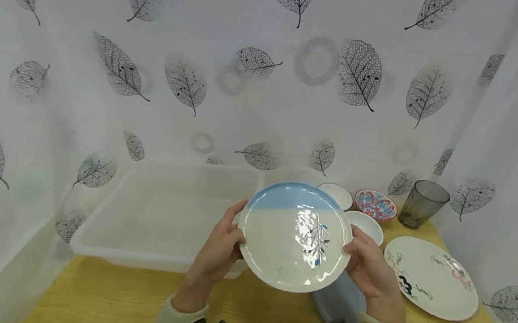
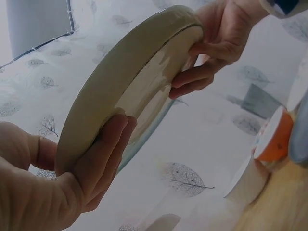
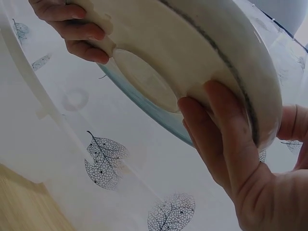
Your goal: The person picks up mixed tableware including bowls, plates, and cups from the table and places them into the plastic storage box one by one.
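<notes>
A round white plate [image 1: 275, 239] with a blue band along its far edge and a blue leafy sprig is held up above the table, its face tilted towards me. My left hand [image 1: 217, 249] grips the left rim, thumb on the face and fingers underneath. On the opposite rim my right hand [image 1: 374, 267] pinches the plate in the same manner. The left wrist view shows the underside of the plate [image 2: 159, 67] with fingers of both hands beneath it. From the right wrist view, the foot ring under the plate [image 3: 144, 79] is visible.
A translucent white tub [image 1: 163, 220] stands at the left. On the wooden table [image 1: 256, 313], a grey dish [image 1: 341, 300] lies partly under the plate. To the right are an oval floral platter [image 1: 434, 276], a patterned bowl [image 1: 376, 204], small white dishes [image 1: 365, 225] and a smoky glass [image 1: 422, 205]. Leaf-print curtains surround everything.
</notes>
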### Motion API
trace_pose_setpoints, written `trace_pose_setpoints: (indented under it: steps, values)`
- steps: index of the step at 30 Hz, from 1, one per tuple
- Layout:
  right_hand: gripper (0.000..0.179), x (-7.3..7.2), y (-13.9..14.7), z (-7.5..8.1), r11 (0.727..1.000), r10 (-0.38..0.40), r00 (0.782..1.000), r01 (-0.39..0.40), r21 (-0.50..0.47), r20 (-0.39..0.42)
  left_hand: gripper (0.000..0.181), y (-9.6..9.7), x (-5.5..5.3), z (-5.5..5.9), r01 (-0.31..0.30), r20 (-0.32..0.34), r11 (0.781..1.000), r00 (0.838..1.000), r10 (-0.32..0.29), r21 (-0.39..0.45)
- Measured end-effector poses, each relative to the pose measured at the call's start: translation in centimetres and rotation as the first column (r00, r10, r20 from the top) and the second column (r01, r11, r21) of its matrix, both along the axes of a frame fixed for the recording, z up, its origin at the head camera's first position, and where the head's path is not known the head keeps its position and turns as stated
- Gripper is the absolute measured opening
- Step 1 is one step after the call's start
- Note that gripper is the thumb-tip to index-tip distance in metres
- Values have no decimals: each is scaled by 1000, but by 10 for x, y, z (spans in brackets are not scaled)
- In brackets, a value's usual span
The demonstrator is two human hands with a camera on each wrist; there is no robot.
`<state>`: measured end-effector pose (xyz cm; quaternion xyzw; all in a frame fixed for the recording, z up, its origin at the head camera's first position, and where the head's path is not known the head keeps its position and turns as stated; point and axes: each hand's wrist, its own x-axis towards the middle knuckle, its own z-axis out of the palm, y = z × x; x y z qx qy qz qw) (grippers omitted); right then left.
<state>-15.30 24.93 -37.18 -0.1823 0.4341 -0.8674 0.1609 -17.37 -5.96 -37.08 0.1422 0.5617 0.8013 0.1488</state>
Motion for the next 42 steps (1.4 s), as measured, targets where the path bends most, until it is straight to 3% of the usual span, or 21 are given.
trace_pose_setpoints:
  steps: [18, 26, 33, 42]
  values:
    - [48, 7, -23, 7, 995, -70, 997, 69, 73, 18, 70, -25, 1, 12, -2, -12, 1000, 1000, 3, 18]
    - [38, 10, -44, 11, 989, -112, 991, 104, 104, 68, 67, -38, -1, 12, -20, -10, 994, 1000, 21, 107]
    - [43, 7, -63, 12, 994, -104, 993, 101, 48, 57, 69, -50, -1, 16, -49, -20, 986, 998, 53, 161]
    - [41, -1, -80, 17, 997, -56, 998, 55, -58, -11, 68, -63, 2, 22, -102, 16, 973, 995, 101, 208]
